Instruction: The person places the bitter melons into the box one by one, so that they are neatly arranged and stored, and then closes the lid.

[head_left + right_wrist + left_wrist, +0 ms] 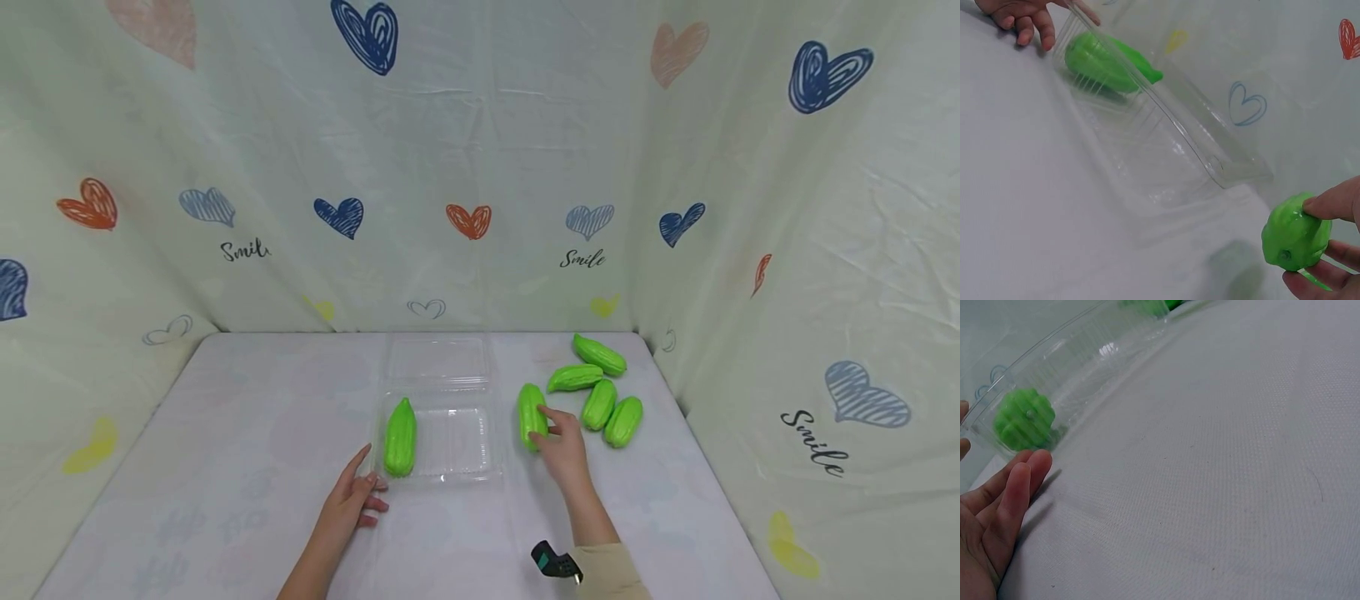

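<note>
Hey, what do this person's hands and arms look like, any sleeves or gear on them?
The left hand and right hand are bare, with no gloves or rings visible. The left forearm shows no sleeve within the head view. On the right, a plain beige sleeve ends partway along the forearm. Beside its edge is a small black device with a green patch; its fastening isn't visible.

Looked like a curtained-off booth around a desk [262, 450]. Pale, creased fabric [525, 150] hung behind the desk and along its left and right sides, printed with hearts [339, 217] in navy, light blue, red, pink and yellow, plus black "Smile" lettering [582, 259]. Desk top was under a white cloth [1210, 487]; weave showed up close in the left wrist view. Fabric filled the whole background in the head view, so home, lab or office: couldn't tell which.
</note>
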The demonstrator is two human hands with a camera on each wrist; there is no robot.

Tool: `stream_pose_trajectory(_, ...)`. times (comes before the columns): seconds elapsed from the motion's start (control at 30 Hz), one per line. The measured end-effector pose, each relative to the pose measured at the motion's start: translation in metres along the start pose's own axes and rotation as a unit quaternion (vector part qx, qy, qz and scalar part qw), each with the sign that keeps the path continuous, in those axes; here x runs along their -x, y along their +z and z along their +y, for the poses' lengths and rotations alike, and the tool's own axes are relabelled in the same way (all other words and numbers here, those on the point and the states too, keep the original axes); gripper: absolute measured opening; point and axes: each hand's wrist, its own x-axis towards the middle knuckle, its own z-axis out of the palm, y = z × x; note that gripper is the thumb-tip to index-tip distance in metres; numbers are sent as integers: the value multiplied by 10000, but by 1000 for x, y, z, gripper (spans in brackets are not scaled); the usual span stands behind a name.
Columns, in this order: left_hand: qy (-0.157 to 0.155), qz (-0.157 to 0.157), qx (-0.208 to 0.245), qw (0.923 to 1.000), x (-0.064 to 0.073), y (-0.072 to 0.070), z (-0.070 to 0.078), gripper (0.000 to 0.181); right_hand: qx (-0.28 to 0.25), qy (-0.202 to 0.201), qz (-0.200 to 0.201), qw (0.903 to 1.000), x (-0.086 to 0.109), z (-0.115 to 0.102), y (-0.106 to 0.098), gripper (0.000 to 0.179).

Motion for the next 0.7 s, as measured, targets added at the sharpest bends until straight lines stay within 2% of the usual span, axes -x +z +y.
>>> stream_pose_trajectory(0.43,34,5,54,10000,0,0,-1,58,-440,-239,43,9987,7,-23,13,48)
stream_pose_trajectory(0.7,0,31,15,10000,1,1,1,58,-431,-375,-121,9983,13,-36,20,47)
